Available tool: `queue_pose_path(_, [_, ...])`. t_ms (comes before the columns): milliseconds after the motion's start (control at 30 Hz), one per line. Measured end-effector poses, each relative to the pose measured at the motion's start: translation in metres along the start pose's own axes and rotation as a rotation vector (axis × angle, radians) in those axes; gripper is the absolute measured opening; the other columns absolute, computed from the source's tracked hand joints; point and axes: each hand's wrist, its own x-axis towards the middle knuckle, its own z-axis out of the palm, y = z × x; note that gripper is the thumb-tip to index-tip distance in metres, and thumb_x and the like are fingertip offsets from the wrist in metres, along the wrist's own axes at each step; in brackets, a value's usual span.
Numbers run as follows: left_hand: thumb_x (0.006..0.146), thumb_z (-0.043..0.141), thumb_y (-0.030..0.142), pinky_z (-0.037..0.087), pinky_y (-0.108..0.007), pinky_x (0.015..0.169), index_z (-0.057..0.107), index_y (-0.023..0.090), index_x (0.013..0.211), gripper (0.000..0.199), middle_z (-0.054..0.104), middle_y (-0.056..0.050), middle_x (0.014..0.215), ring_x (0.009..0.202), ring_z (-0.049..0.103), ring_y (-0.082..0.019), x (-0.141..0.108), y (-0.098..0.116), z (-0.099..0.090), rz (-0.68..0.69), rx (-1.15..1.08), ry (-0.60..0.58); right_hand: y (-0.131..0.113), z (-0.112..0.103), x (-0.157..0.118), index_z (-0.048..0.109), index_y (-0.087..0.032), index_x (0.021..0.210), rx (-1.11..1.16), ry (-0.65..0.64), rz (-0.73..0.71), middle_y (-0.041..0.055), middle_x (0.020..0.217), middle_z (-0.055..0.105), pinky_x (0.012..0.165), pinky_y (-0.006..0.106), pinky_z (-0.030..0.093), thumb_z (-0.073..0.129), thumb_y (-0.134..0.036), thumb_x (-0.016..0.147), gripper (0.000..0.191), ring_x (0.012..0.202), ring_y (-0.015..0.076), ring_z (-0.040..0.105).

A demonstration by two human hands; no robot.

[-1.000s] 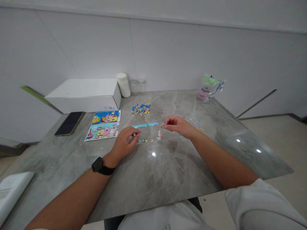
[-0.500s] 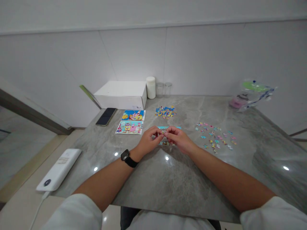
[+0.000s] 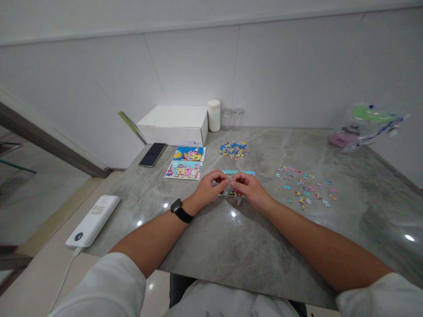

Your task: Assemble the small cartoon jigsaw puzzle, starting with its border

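Note:
My left hand (image 3: 211, 187) and my right hand (image 3: 250, 189) meet fingertip to fingertip over a partly assembled jigsaw puzzle (image 3: 246, 173). Both are closed in a pinch around small puzzle pieces (image 3: 229, 178), mostly covered by the fingers. Much of the puzzle beneath is hidden by my hands; its light-blue top edge and part of the bottom edge show. Loose puzzle pieces (image 3: 306, 188) lie scattered to the right of my right hand. Beyond the hands is a heap of blue and yellow puzzle pieces (image 3: 233, 150). Two cartoon picture cards (image 3: 183, 170) rest left of the puzzle.
A phone (image 3: 152, 154) lies by a white box (image 3: 173, 124). Next to the box stand a white bottle (image 3: 214, 116) and two clear jars (image 3: 232, 119). A cabled white power bank (image 3: 94, 220) sits at the left edge, a plastic bag (image 3: 363, 127) at the back right.
The view has shifted slightly, so everything appears a little further right and higher. Both hands keep their pinch above the puzzle, with only slight finger movement.

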Motion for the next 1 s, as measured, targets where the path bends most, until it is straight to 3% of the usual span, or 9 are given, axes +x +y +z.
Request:
queue_pose_path(233, [0.095,0.066,0.037,0.046,-0.03,0.078,0.066,0.019,0.082,0.022,0.064,-0.001,0.082,0.08,0.059,-0.016,0.0,-0.001,-0.002,-0.034,0.049,0.01,-0.001,-0.006,0.004,0.065,-0.024,0.1,-0.079,0.074,-0.1,0.0003,0.094,0.066,0.061,0.027,0.044,0.085,-0.047,0.073,0.04,0.073,0.0143,0.056])
queue_pose_path(500, [0.096,0.065,0.038,0.046,-0.029,0.078,0.067,0.018,0.079,0.027,0.065,-0.001,0.08,0.079,0.06,-0.016,-0.002,0.006,0.0,-0.02,0.099,-0.056,-0.002,-0.005,0.005,0.069,-0.023,0.096,-0.106,0.057,-0.131,-0.0002,0.085,0.068,0.078,0.031,0.05,0.086,-0.043,0.074,0.034,0.081,0.0166,0.063])
queue_pose_path(700, [0.098,0.063,0.038,0.048,-0.029,0.079,0.069,0.018,0.083,0.026,0.067,-0.002,0.084,0.082,0.061,-0.016,-0.002,0.005,-0.002,-0.014,0.12,-0.054,-0.007,-0.006,0.004,0.07,-0.022,0.092,-0.063,0.111,-0.116,-0.0021,0.079,0.067,0.072,0.03,0.048,0.086,-0.045,0.073,0.034,0.072,0.014,0.06])
queue_pose_path(1000, [0.095,0.067,0.034,0.048,-0.029,0.076,0.069,0.018,0.08,0.022,0.069,-0.002,0.082,0.078,0.062,-0.015,-0.002,0.001,0.0,0.011,0.18,-0.052,-0.013,-0.009,0.004,0.072,-0.021,0.1,-0.14,0.02,-0.081,-0.0003,0.084,0.07,0.073,0.029,0.049,0.083,-0.048,0.076,0.038,0.076,0.0147,0.062])
